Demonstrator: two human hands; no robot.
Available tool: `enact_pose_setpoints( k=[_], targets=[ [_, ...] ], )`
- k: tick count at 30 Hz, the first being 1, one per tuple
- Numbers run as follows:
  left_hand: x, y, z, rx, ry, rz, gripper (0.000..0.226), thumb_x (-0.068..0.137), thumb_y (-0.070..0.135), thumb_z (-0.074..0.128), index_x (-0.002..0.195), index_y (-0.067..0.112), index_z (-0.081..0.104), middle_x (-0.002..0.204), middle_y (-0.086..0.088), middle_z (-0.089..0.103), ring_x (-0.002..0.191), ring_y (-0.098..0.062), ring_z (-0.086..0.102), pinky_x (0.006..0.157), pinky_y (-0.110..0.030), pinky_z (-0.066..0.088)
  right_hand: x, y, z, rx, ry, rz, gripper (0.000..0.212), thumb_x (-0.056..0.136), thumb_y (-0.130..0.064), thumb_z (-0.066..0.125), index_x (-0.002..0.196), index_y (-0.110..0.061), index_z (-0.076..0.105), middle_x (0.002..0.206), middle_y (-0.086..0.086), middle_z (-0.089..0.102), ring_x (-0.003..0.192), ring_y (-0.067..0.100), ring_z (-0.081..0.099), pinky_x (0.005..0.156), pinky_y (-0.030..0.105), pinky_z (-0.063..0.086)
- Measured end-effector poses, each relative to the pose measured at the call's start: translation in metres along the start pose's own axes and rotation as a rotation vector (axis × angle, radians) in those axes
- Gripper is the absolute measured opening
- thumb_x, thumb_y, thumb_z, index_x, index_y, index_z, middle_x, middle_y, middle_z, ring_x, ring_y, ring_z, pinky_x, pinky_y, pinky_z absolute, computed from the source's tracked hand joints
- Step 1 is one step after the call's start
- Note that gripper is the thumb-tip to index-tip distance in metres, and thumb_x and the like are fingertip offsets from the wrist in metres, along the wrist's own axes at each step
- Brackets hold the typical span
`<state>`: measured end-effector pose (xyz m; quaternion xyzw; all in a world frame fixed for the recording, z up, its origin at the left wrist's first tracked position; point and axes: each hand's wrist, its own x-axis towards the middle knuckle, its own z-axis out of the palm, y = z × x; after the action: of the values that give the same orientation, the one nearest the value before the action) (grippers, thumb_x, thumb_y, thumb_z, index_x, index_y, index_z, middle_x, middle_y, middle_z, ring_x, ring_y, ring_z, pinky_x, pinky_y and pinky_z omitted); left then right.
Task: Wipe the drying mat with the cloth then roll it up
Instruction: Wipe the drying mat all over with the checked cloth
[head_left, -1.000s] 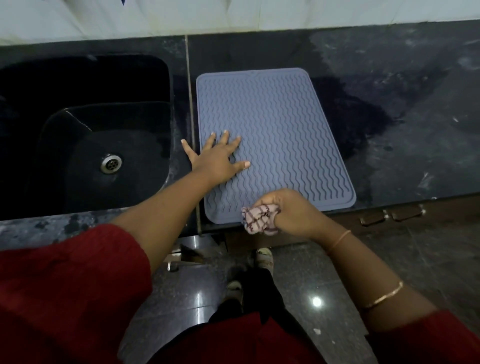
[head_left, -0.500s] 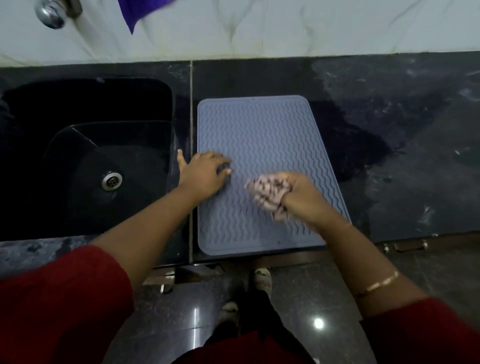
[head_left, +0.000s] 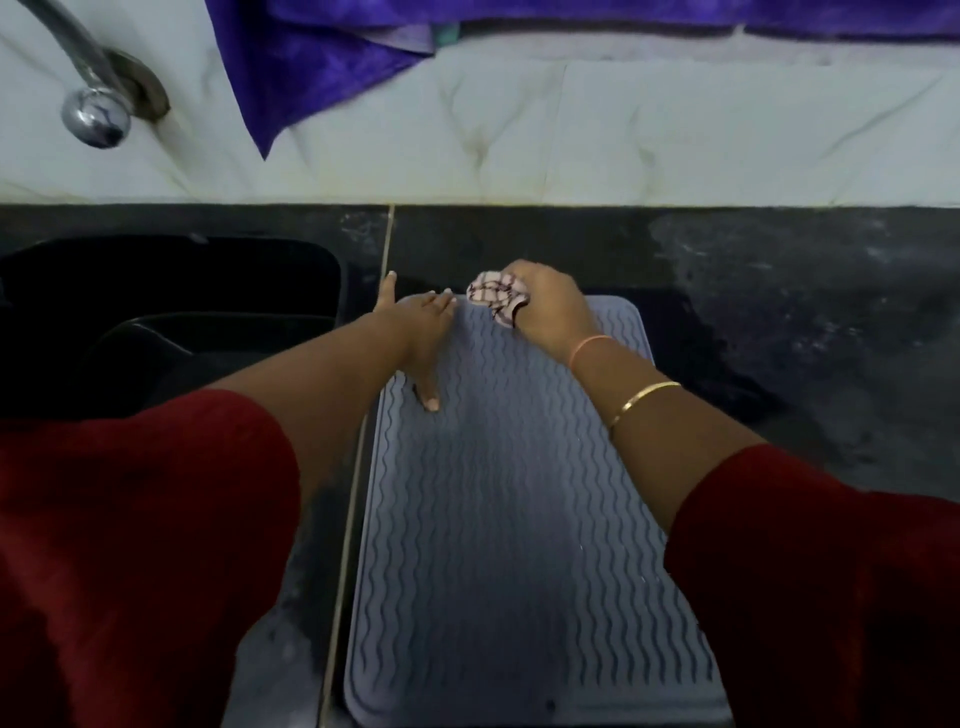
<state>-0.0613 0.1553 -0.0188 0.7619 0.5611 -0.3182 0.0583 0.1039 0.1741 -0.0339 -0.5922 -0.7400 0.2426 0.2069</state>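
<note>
- Right hand (head_left: 550, 312): grip closed around the bunched checked cloth (head_left: 496, 299), which is pressed onto the far edge of the drying mat (head_left: 519, 519), close to its far-left corner.
- Left hand (head_left: 418, 332): grip spread, holding nothing, palm flat on the mat's far-left corner; one finger runs off the mat onto the bench (head_left: 779, 322) toward the seam by the sink (head_left: 171, 312), thumb points back down the mat. Reads as pinning the mat for the wipe.
- Mat lies flat and fully unrolled on the dark bench, left edge just beside the seam, near edge at the front edge of the bench. No curl at any edge I can see.
- Progress, my read: wiping step is underway with the cloth at the far end; can't tell from the surface how much is already clean (no visible wet/dry line, low light). The roll-up is not begun.
- Left to do: finish the wipe, put the cloth down or keep it in one hand, then roll the mat from one short edge.
- Counts: 1 mat, 1 wiping cloth, 2 hands, 1 sink, 1 tap (head_left: 93, 104) on the wall above the sink, 1 purple towel (head_left: 322, 67) hanging over the back wall (a second layer shows under it, can't tell if that's a separate piece), 2 bangles (head_left: 644, 397) on the right wrist.
- Bench right of the mat shows a large blotchy patch, possibly damp; can't confirm.
</note>
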Motion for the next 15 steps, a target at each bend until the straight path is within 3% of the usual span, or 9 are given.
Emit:
enact_pose_setpoints(
  k=[3, 6, 11, 15],
  targets=[
    [0.010, 0.002, -0.006, 0.028, -0.127, 0.015, 0.133, 0.056, 0.064, 0.076, 0.150, 0.026, -0.011, 0.158, -0.001, -0.014, 0.145, -0.021, -0.013, 0.109, -0.060, -0.017, 0.006, 0.004, 0.025, -0.208, -0.127, -0.089, 0.031, 0.081, -0.015, 0.061, 0.112, -0.017, 0.054, 0.113, 0.014, 0.061, 0.104, 0.035, 0.057, 0.087, 0.042, 0.050],
    [0.014, 0.003, -0.006, 0.060, -0.150, 0.019, 0.133, 0.056, 0.067, 0.074, 0.149, 0.026, -0.013, 0.157, -0.004, -0.018, 0.145, -0.020, -0.015, 0.110, -0.056, -0.017, 0.004, 0.004, 0.034, -0.372, -0.098, -0.112, 0.035, 0.080, -0.022, 0.062, 0.112, -0.017, 0.050, 0.113, 0.014, 0.060, 0.105, 0.037, 0.055, 0.084, 0.045, 0.045],
    [0.018, -0.003, 0.006, 0.131, -0.033, 0.035, 0.141, 0.054, 0.075, 0.068, 0.148, 0.009, -0.015, 0.158, -0.007, -0.014, 0.146, -0.018, -0.009, 0.113, -0.054, -0.010, -0.044, 0.010, 0.031, -0.309, -0.150, -0.189, 0.042, 0.077, -0.013, 0.060, 0.118, -0.019, 0.053, 0.121, 0.008, 0.059, 0.114, 0.032, 0.050, 0.096, 0.046, 0.037],
    [0.021, -0.005, 0.010, 0.127, -0.002, 0.040, 0.142, 0.053, 0.075, 0.068, 0.148, 0.007, -0.014, 0.158, -0.008, -0.012, 0.146, -0.019, -0.005, 0.113, -0.052, -0.009, -0.084, 0.012, 0.024, -0.148, -0.266, -0.254, 0.032, 0.072, -0.006, 0.063, 0.103, -0.014, 0.061, 0.105, 0.008, 0.066, 0.101, 0.028, 0.056, 0.088, 0.043, 0.045]
  ],
)
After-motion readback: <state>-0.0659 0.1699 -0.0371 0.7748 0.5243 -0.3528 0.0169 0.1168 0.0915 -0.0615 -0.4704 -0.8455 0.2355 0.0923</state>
